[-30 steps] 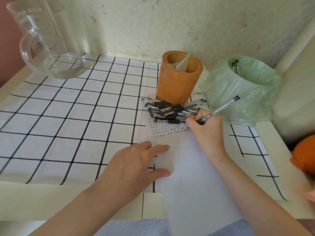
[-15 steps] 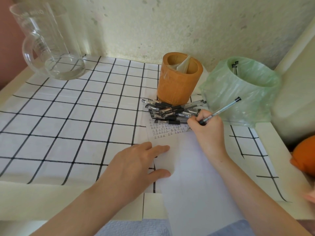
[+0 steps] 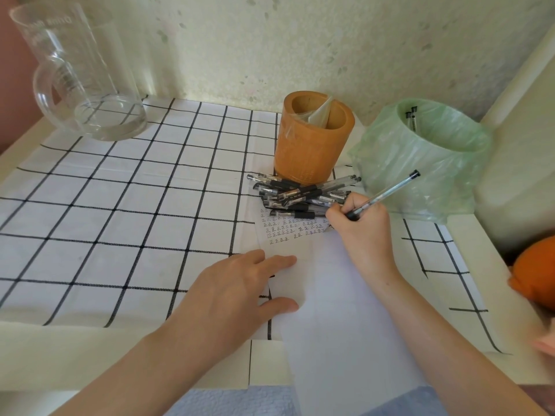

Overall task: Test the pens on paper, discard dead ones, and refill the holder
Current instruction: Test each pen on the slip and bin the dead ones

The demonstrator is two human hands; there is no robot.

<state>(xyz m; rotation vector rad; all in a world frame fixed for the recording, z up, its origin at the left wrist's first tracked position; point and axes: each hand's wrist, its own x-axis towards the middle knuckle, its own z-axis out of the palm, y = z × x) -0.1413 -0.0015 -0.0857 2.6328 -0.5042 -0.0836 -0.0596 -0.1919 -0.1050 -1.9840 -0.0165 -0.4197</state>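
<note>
The right hand point(image 3: 365, 232) is closed around a pen point(image 3: 384, 195), fingers pinched low on its black grip, w/ the tip down at the paper point(image 3: 330, 310) and the back end sticking up & to the right, in front of the green bag. The tip sits at the right end of some rows of small marks point(image 3: 288, 228) already on the top part of the paper. The left hand point(image 3: 237, 289) lies open & flat, palm down, w/ the fingertips on the left edge of the paper, pressing it to the table. The paper is a long white sheet that runs from the pens down to the near edge of the table. Just past the marks is a messy pile of pens point(image 3: 300, 193), clear w/ black grips, lying on the top end of the paper & touching each other. Right behind the pile stands the holder point(image 3: 312, 139), a round brown cup; something clear and plastic-looking pokes up inside, no pens seen in it. To the right of the holder, just beside it, is a bin w/ a green bag point(image 3: 420, 157) over it; a couple of pen ends show inside by the far rim. All of this sits on a white cloth w/ black squares point(image 3: 120, 205). Far left at the back is a big glass jug point(image 3: 78, 76), well apart from the rest. An orange thing point(image 3: 534, 271) shows at the right edge, blurry, can't tell what it is
</note>
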